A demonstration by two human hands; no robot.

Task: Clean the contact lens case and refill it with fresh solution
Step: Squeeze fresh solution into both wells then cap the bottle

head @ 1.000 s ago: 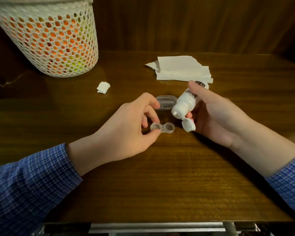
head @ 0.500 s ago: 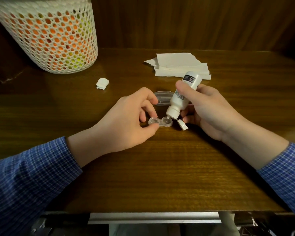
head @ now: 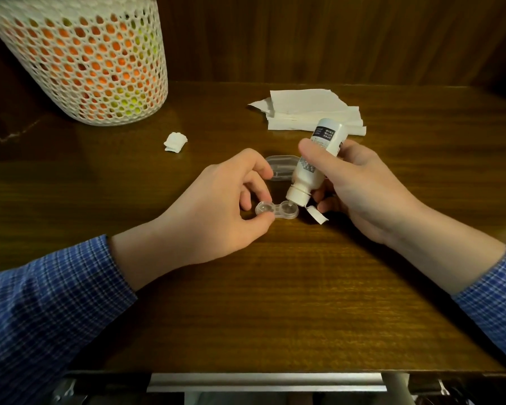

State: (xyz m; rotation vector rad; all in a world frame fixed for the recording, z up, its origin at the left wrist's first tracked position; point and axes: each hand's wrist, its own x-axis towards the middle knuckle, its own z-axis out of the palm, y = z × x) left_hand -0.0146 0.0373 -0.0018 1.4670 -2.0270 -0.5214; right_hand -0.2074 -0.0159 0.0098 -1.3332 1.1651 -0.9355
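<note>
Here, tabletop (head: 275,302): dark wood grain, wood-panelled wall behind.
Hands: left hand (head: 216,206) pinches lens case (head: 276,211); right hand (head: 360,185) grips tilted bottle (head: 316,162).
Basket (head: 85,59): 10 o'clock.

This looks like a room in a home, lit dimly and warmly. A dark, glossy wood-grain tabletop (head: 275,302) stands against a wall of dark wood panelling (head: 333,36). On it sit a white mesh wastebasket (head: 82,62) holding orange and yellow-green contents, a loose stack of paper tissues (head: 310,111) and a crumpled tissue scrap (head: 175,142): ordinary household things, with no workshop or laboratory equipment among them.
</note>
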